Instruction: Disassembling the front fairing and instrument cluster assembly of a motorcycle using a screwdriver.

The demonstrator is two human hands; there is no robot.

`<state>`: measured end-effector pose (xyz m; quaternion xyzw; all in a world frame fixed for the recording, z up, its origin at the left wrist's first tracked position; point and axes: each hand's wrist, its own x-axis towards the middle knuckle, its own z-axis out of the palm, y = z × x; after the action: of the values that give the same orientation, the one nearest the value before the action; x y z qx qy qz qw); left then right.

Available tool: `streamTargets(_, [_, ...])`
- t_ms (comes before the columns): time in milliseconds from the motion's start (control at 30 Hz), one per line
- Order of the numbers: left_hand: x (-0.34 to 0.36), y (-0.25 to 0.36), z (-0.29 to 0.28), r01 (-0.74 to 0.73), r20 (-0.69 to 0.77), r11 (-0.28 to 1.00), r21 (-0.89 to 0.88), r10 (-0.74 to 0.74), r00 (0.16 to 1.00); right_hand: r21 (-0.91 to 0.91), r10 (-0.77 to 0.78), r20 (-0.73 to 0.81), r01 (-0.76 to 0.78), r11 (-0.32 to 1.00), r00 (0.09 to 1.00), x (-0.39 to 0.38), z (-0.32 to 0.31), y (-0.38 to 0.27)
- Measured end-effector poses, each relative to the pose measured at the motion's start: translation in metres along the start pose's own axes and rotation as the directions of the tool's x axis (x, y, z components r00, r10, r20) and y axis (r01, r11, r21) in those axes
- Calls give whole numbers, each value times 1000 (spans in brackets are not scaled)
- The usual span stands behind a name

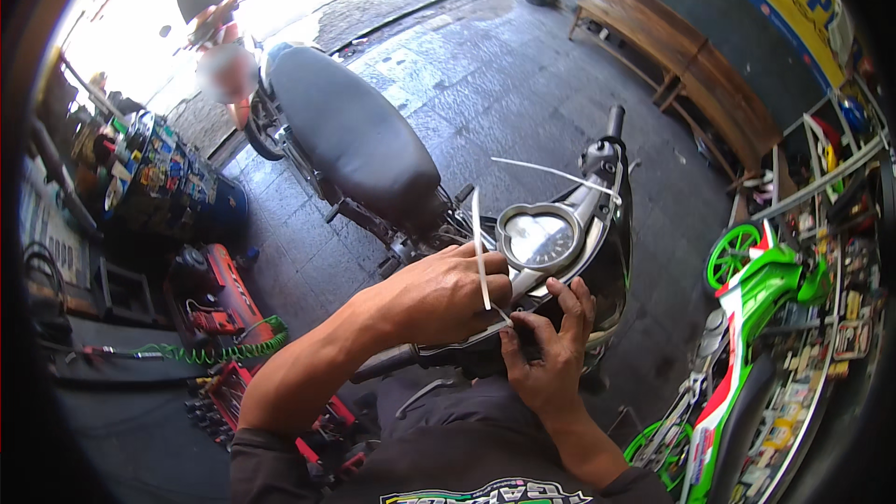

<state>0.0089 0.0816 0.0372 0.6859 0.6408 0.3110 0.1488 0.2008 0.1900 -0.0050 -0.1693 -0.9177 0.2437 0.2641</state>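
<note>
Two white plastic cable ties show at the motorcycle handlebar. One cable tie rises in a long strip over my left hand, whose curled fingers grip it. My right hand pinches thumb and forefinger beside the tie's lower end, just under the gauge; the fingertips partly hide what they hold. Around the bar by the far grip loops the other cable tie, its tail sticking out to the left. The round speedometer sits between the two grips, just beyond my hands. The near grip lies below my left forearm.
The long dark seat stretches away to the upper left. A green and white minibike stands at right, beside shelves of small parts. Wooden benches line the far wall. Left are a sticker-covered drum and red equipment with a green coiled hose.
</note>
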Motion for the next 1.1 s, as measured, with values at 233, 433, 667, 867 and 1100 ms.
streamTargets(233, [16,-15,7,3,129,987,-161,18,991,9,137,-76,-137,991,988,1,12,-15])
streamTargets(433, [25,-14,13,115,199,957,-267,-62,978,59,238,-172,-231,971,956,-13,27,-19])
streamTargets(667, [25,-13,15,150,206,964,-221,-104,973,82,243,-237,-229,970,941,-14,36,-23])
streamTargets(867, [29,-19,0,199,271,934,-295,-117,955,84,237,-236,-223,971,942,-13,34,-23])
streamTargets(1100, [36,-23,-1,132,326,952,-276,-36,945,125,290,-267,-265,956,919,-11,33,-27])
